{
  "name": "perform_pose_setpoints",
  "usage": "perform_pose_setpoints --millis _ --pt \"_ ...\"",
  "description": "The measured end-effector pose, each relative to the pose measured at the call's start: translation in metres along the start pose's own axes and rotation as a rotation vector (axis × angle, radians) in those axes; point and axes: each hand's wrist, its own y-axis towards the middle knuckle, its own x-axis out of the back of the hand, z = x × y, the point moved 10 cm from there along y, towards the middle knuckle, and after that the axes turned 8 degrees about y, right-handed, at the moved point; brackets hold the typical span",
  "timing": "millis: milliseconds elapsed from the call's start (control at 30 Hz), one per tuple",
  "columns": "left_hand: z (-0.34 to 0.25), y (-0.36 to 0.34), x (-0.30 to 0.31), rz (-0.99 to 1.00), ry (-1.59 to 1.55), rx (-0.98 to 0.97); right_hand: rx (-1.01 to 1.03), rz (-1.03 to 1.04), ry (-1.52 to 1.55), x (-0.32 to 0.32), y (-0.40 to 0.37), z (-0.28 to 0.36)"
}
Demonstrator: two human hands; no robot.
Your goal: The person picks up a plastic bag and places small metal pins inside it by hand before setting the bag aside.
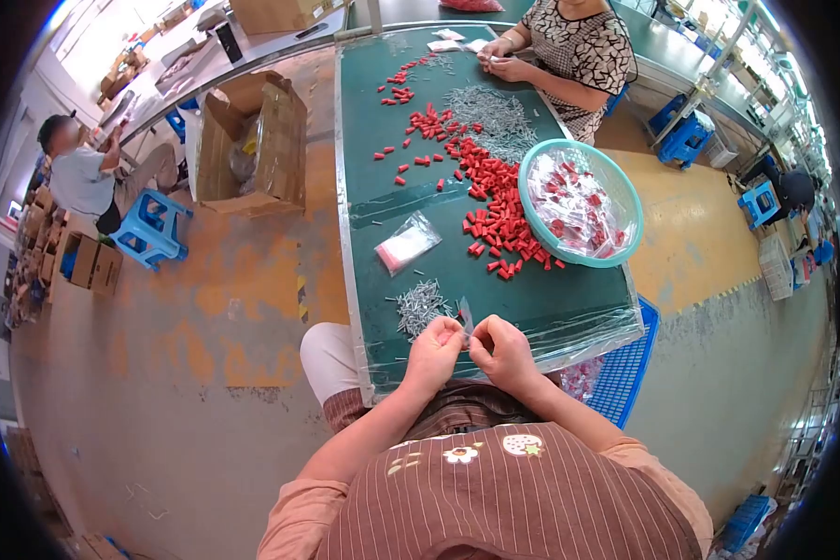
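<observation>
Clear plastic bag (465, 309) is held between both hands above the near end of the green tabletop (383, 191), just beside a small pile of grey screws (422, 308). The left hand (438, 351) and right hand (502, 351) are closed, each pinching the bag with the fingertips. Opening or sealing of the bag is judged to be in hand; for the next move, a steady two-sided grip is required.

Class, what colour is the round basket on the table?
The round basket is light turquoise; best seen in the head view.
</observation>
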Motion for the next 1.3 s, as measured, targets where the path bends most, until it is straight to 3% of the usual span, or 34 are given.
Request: perform_pose_setpoints --millis 67,167,333,400,567,733,933,1033,1300 --pt "0.0 0.002 0.02 -0.103 0.124 -0.111 0.049 0.077 0.017 -0.012 0.004 0.007" --pt "-0.01 -0.003 0.048 -0.179 0.077 -0.129 0.106 0.153 0.02 -0.021 0.034 -0.002" --pt "0.002 0.004 0.109 -0.363 0.005 -0.196 0.345 0.119 -0.191 -0.054 0.097 -0.002" --pt "0.015 0.006 0.122 -0.401 -0.085 -0.055 0.384 0.115 -0.256 -0.073 0.109 -0.006" --pt "0.045 0.011 0.125 -0.433 -0.104 0.085 0.378 0.303 -0.325 -0.091 0.098 -0.014" --pt "0.037 0.019 0.109 -0.397 -0.048 0.002 0.331 0.379 -0.274 -0.074 0.079 -0.024" --pt "0.042 0.024 0.109 -0.396 0.062 -0.045 0.296 0.251 -0.229 -0.039 0.073 -0.018" --pt "0.034 0.021 0.105 -0.362 0.148 0.0 0.261 0.345 -0.239 -0.045 0.069 -0.03" --pt "0.02 0.018 0.1 -0.335 0.229 -0.026 0.161 0.266 -0.187 -0.033 0.073 -0.05"
